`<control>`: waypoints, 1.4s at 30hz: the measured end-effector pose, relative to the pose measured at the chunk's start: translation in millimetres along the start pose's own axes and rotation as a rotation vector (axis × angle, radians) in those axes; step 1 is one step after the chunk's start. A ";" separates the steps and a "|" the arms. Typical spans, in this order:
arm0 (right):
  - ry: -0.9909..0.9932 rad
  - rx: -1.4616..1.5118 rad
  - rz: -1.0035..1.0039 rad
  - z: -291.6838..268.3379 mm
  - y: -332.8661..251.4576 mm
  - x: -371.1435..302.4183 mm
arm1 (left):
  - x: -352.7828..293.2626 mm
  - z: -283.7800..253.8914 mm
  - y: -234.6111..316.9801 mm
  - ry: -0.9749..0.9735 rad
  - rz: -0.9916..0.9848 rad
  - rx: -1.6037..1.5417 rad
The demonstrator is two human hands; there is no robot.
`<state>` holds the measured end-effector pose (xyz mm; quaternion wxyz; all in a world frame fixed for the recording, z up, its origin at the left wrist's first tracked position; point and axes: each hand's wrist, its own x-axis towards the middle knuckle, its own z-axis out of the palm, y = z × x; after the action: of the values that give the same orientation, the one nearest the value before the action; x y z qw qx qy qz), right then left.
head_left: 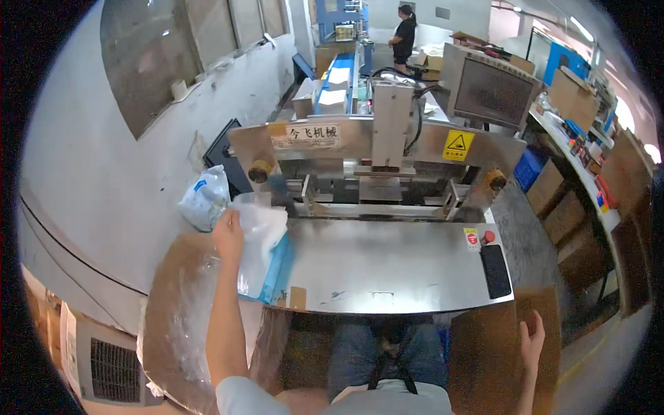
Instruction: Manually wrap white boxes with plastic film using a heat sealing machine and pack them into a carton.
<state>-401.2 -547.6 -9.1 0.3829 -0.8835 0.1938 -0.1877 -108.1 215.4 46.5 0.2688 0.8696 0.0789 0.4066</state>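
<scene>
My left hand (228,235) is closed, its fingertips pinching the edge of a thin translucent plastic bag (252,220). Under and beside that bag, a white and blue stack of flat packaging (277,266) lies at the left end of the machine's metal table (373,266). Out to the right, my right hand (531,339) is empty with thumb and fingers apart, above a brown cardboard box (484,346). A white plastic bundle with a blue mark (206,197) sits just beyond my left hand.
A metal frame (429,138) with a press head (393,124) spans the table's far side. A black phone (494,271) and red button (489,236) are at the right edge. A plastic-lined carton (187,311) stands left. Far off, a person (403,38) stands.
</scene>
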 end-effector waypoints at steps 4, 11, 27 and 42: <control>-0.027 0.198 -0.049 19.9 -87.9 19.8 | -26.0 -19.1 127.3 -0.204 -0.023 -0.198; -0.341 0.230 -0.705 118.3 -256.2 7.0 | -168.1 -36.4 264.9 -0.769 0.177 -0.461; -0.464 0.276 -0.703 145.1 -222.9 -1.1 | -246.0 -30.6 281.9 -0.958 -0.354 -0.739; -0.546 -0.011 -1.058 163.4 -211.1 -5.1 | -205.2 -16.3 290.0 -1.093 0.400 -0.569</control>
<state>-285.1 -313.1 44.1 0.2686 -0.8785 -0.3772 -0.1177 -278.7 -95.5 72.8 0.4092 0.8439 -0.3438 -0.0473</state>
